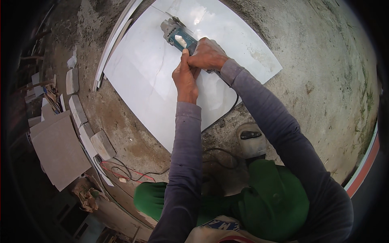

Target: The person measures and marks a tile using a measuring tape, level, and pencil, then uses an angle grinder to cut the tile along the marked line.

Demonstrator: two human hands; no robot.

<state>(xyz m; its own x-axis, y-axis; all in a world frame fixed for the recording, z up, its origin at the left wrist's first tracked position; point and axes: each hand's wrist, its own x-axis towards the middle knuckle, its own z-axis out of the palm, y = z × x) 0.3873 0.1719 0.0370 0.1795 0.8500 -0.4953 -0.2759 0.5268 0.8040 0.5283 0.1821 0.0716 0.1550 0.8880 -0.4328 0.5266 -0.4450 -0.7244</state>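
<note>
An angle grinder (175, 35) with a teal body and grey metal head is held over a large white glossy tile (142, 77). Its thin disc (178, 20) shows edge-on at the far end, close to the tile's surface. My right hand (208, 54) wraps round the rear of the grinder's body. Beneath and beside it, my left hand (187, 79) closes on the same tool, thumb pressed along its side. A dark cord (236, 101) runs from the grinder's rear over the tile's near edge.
More white tiles (115, 40) stack along the left edge. Blocks (103, 145), a brown board (60, 148) and scraps lie farther left. Black and red cords (129, 173) trail on the concrete floor (316, 81). A water-filled container (250, 135) stands by my knee.
</note>
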